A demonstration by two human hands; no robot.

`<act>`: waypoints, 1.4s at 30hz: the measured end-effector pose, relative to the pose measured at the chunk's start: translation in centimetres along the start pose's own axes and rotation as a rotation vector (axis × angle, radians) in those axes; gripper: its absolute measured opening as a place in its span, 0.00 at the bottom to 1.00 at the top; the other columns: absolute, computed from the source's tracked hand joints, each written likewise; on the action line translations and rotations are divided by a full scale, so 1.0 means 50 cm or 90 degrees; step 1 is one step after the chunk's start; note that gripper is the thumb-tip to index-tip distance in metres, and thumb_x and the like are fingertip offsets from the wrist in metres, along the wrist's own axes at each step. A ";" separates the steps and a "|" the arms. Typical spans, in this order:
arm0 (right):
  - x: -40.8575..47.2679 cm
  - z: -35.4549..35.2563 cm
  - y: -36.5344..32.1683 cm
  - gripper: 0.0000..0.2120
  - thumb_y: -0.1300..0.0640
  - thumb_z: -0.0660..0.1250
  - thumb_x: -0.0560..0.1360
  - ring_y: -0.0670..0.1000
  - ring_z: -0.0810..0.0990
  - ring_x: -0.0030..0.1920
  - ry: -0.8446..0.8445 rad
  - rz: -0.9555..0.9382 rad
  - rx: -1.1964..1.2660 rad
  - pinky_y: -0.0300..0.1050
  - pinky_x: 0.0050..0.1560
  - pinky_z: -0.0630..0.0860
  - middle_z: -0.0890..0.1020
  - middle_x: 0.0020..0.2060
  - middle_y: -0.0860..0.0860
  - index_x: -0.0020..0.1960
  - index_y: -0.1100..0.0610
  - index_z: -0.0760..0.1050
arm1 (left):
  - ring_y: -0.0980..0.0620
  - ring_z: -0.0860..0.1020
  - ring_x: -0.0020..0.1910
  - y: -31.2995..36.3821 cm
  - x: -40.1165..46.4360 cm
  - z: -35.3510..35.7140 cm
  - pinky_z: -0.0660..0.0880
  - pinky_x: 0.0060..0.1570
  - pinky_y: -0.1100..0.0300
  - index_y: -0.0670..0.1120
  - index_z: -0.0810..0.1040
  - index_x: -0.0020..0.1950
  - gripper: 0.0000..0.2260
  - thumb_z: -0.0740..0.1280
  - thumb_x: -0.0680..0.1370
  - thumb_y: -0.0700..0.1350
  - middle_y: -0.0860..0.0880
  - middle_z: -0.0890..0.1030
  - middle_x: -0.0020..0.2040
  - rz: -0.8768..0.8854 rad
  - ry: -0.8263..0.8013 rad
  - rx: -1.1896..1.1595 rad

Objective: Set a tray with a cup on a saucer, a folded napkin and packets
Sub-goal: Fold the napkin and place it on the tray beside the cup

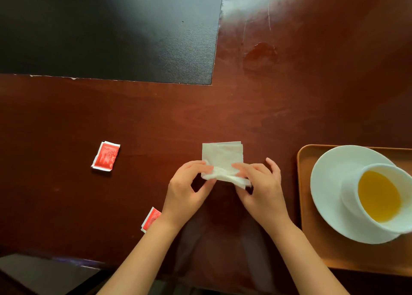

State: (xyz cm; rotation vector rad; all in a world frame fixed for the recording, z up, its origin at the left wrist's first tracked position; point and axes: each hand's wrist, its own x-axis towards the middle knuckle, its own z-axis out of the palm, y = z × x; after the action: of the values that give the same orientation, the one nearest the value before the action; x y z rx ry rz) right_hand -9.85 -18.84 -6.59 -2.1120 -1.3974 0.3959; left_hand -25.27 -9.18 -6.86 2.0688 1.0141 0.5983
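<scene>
two bare hands held close together, fingers pinching.

both forearms reach in from the bottom edge, angled toward each other. the left hand (pixel 187 190) curls with thumb and forefinger pinched on a napkin (pixel 221 158); the right hand (pixel 262 190) mirrors it, thumb and fingers closed on the same near edge, little finger lifted.

Both forearms bare; no sleeves, rings, watch.
</scene>
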 end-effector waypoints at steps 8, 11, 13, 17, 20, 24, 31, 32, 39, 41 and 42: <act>0.044 0.023 -0.027 0.25 0.58 0.74 0.68 0.52 0.77 0.37 0.087 0.091 -0.031 0.52 0.53 0.66 0.80 0.36 0.52 0.64 0.57 0.72 | 0.52 0.77 0.37 0.006 0.011 0.023 0.72 0.40 0.66 0.44 0.77 0.43 0.05 0.72 0.73 0.38 0.49 0.80 0.37 -0.117 0.140 0.048; 0.056 0.031 -0.030 0.26 0.59 0.75 0.66 0.53 0.78 0.38 0.114 0.074 -0.068 0.54 0.51 0.68 0.79 0.35 0.51 0.62 0.58 0.74 | 0.51 0.76 0.40 0.013 0.021 0.029 0.74 0.46 0.51 0.46 0.75 0.51 0.11 0.72 0.71 0.38 0.50 0.80 0.42 -0.124 0.165 0.098; 0.060 0.037 -0.025 0.25 0.58 0.75 0.66 0.55 0.78 0.44 0.122 0.060 -0.110 0.54 0.50 0.68 0.80 0.41 0.51 0.62 0.57 0.74 | 0.47 0.76 0.56 0.012 0.021 0.035 0.70 0.57 0.47 0.44 0.71 0.63 0.19 0.70 0.73 0.39 0.46 0.79 0.57 -0.110 0.161 0.185; 0.053 0.050 -0.014 0.24 0.53 0.60 0.76 0.56 0.65 0.72 0.037 -0.019 -0.248 0.60 0.66 0.60 0.71 0.69 0.54 0.71 0.55 0.63 | 0.50 0.47 0.77 0.008 0.024 0.047 0.48 0.72 0.44 0.50 0.47 0.77 0.26 0.51 0.80 0.47 0.47 0.50 0.78 -0.011 -0.053 0.301; 0.043 0.060 -0.009 0.24 0.50 0.48 0.80 0.52 0.52 0.75 -0.081 -0.029 -0.239 0.64 0.72 0.47 0.61 0.75 0.51 0.75 0.54 0.56 | 0.52 0.44 0.76 -0.003 0.026 0.060 0.48 0.72 0.40 0.53 0.46 0.76 0.24 0.42 0.80 0.54 0.51 0.47 0.77 -0.010 -0.171 0.381; 0.040 0.063 0.002 0.26 0.47 0.45 0.79 0.51 0.51 0.75 -0.116 -0.019 -0.277 0.63 0.71 0.41 0.58 0.75 0.50 0.75 0.55 0.53 | 0.49 0.53 0.76 -0.011 0.033 0.052 0.50 0.69 0.36 0.51 0.54 0.76 0.25 0.45 0.80 0.55 0.49 0.56 0.77 -0.005 -0.207 0.439; 0.038 0.061 0.000 0.27 0.46 0.44 0.79 0.52 0.50 0.75 -0.123 0.015 -0.301 0.64 0.71 0.40 0.52 0.75 0.49 0.75 0.55 0.49 | 0.49 0.53 0.76 -0.019 0.020 0.012 0.48 0.68 0.33 0.52 0.52 0.76 0.24 0.46 0.79 0.54 0.50 0.56 0.77 -0.052 -0.212 0.469; 0.038 0.061 -0.001 0.28 0.46 0.44 0.79 0.52 0.50 0.75 -0.123 0.016 -0.303 0.64 0.71 0.40 0.52 0.74 0.49 0.75 0.55 0.49 | 0.49 0.51 0.76 -0.016 0.017 0.009 0.47 0.69 0.34 0.52 0.50 0.76 0.24 0.46 0.80 0.53 0.51 0.53 0.77 -0.069 -0.204 0.465; 0.039 0.064 0.000 0.28 0.45 0.43 0.79 0.51 0.49 0.76 -0.121 0.017 -0.305 0.64 0.71 0.39 0.51 0.74 0.49 0.75 0.55 0.47 | 0.51 0.63 0.71 0.039 0.022 -0.001 0.56 0.67 0.62 0.43 0.62 0.74 0.21 0.57 0.80 0.38 0.46 0.66 0.73 -0.323 0.011 0.043; 0.039 0.065 0.000 0.28 0.46 0.44 0.79 0.51 0.49 0.75 -0.118 0.016 -0.304 0.63 0.71 0.38 0.51 0.74 0.49 0.75 0.55 0.48 | 0.55 0.67 0.67 0.050 0.035 -0.007 0.61 0.68 0.61 0.45 0.62 0.74 0.21 0.56 0.80 0.39 0.49 0.68 0.71 -0.393 -0.002 -0.072; 0.039 0.065 0.000 0.28 0.46 0.44 0.78 0.50 0.49 0.75 -0.116 0.016 -0.303 0.63 0.71 0.38 0.51 0.74 0.49 0.75 0.55 0.48 | 0.56 0.69 0.65 0.055 0.042 -0.009 0.66 0.68 0.56 0.45 0.62 0.74 0.21 0.57 0.80 0.40 0.51 0.70 0.69 -0.419 -0.006 -0.129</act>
State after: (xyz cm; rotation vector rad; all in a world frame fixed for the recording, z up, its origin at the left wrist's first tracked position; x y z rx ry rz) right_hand -10.78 -16.12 -9.08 -2.5251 -1.7025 0.2901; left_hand -23.09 -8.40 -4.25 1.4372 1.4657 0.3261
